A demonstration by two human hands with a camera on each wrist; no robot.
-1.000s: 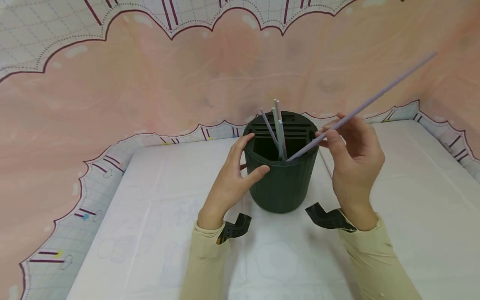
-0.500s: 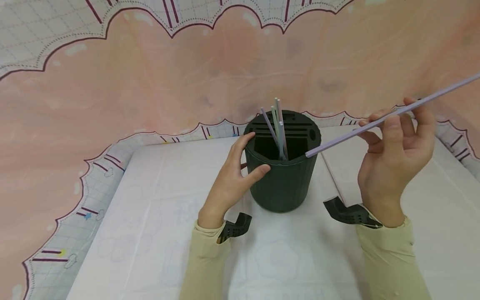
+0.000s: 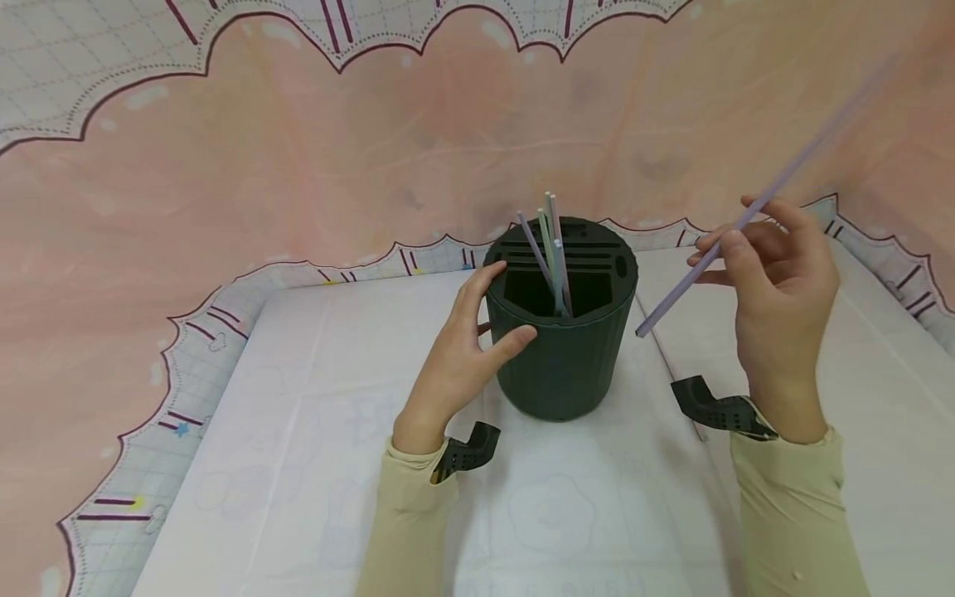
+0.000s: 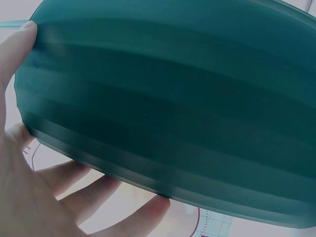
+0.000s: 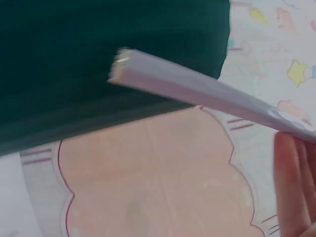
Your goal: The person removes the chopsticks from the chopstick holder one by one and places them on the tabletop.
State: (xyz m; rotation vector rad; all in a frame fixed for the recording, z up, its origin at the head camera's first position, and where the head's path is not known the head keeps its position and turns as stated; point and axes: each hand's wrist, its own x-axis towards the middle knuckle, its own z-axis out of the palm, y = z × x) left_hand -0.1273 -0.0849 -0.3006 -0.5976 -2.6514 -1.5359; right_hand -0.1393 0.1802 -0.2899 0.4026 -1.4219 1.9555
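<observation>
Aloft, right hand (image 3: 783,290) pinching lilac stick (image 3: 782,177) aslant — left hand (image 3: 461,355) cupped round green holder (image 3: 563,365).

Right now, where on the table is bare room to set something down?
Free: the white table left of the left hand, and the patch between both sleeves, in front of the green container. Crowded: right of it, with the right hand, purple stick and pinkish stick.

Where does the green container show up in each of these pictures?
Head view: the green container stands just right of centre, left hand gripping its side.
Left wrist view: the green container fills most of the picture.
Right wrist view: the green container is at upper left, partly behind the lilac stick.
Shared landmark: the peach backdrop with its dark outline.
</observation>
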